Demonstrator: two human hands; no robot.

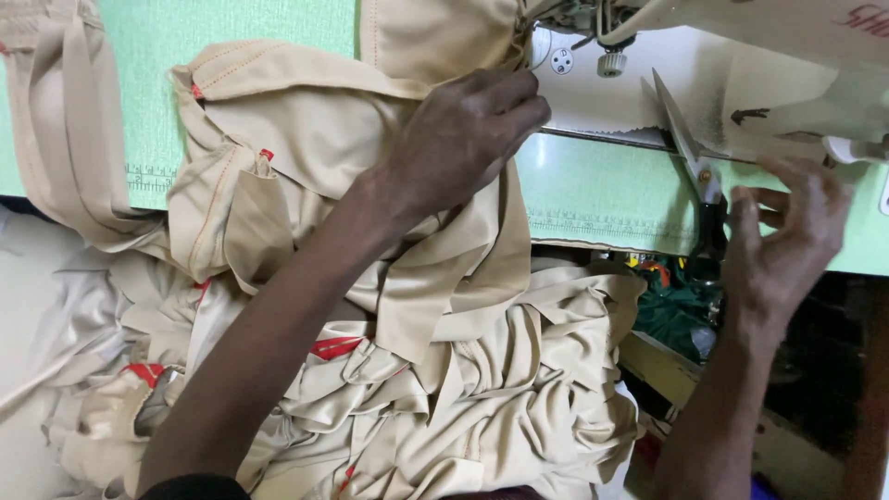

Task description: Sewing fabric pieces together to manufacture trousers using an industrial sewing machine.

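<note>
Left hand (468, 139): lies palm down on the beige cloth (370, 185), fingers curled and pressing a bunched fold of it against the base of the sewing machine (704, 56). The fingertips are tucked into the fold; the forearm crosses the cloth from the near edge of the desk.

Right hand (787, 241): at the near edge of the desk toward its right end, fingers spread and loosely bent, closed on nothing. Fingertips are just beside the handles of the scissors (694, 157); whether they touch cannot be told.

Scissors: metal blades, dark handles, lying on the desk with the points aimed at the far edge and resting against the machine base, handles over the near edge.

Beige cloth: a garment piece with orange stitching and small red tabs, spread over the left half of the desk and running up under the machine head at the far edge.

Desk (593, 185): pale green top with a printed ruler strip along the near edge.

Pile of cloth (482, 389): more beige pieces, some with red tabs, heaped below the near edge of the desk, under the left forearm.

Sewing machine: cream body at the far right corner, a small knob beside the needle area.
</note>
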